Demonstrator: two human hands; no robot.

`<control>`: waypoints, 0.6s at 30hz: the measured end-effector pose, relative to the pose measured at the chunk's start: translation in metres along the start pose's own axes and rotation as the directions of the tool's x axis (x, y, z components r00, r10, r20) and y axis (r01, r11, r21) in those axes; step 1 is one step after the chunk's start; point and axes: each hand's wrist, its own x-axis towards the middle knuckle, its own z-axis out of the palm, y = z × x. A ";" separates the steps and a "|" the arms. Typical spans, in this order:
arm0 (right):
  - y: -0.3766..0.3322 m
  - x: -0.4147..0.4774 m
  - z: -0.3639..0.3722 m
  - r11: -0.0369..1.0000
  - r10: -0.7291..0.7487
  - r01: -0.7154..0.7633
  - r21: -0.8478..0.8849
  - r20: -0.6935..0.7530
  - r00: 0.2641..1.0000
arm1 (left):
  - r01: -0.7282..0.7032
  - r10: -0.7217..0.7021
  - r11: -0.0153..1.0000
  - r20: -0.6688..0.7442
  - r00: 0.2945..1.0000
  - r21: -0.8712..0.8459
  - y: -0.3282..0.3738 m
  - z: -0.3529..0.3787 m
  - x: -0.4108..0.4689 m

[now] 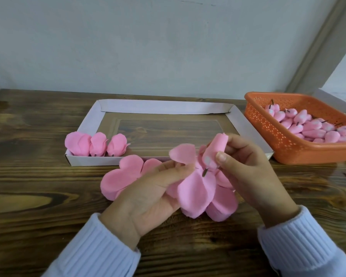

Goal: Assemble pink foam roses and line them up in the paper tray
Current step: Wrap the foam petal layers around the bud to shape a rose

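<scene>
Head view: three finished foam roses (96,145) lie side by side in the near-left corner of the white paper tray (164,105), stems toward the near rim, with the floor to their right open. In front, the left hand (148,194) pinches a matte, lobed petal sheet (196,190) over a petal stack (118,180). The right hand (254,172) clamps thumb and fingers on a tapered bud (216,150), tip up, dark stem down. Far right, a perforated orange basket (278,136) holds spare buds (316,126).
</scene>
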 end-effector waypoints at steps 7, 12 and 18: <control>-0.002 -0.001 0.000 0.995 -0.072 0.063 -0.077 -0.110 0.991 | -0.016 0.027 0.992 -0.090 0.996 0.125 0.002 0.006 -0.001; -0.005 -0.006 0.013 0.919 -0.374 0.327 -0.221 -0.223 0.900 | -0.117 0.139 0.982 -0.143 0.980 0.147 -0.004 0.004 0.002; 0.003 -0.010 0.022 0.849 -0.403 0.327 -0.415 -0.109 0.909 | -0.181 0.195 0.972 -0.085 0.977 0.150 -0.003 0.008 0.001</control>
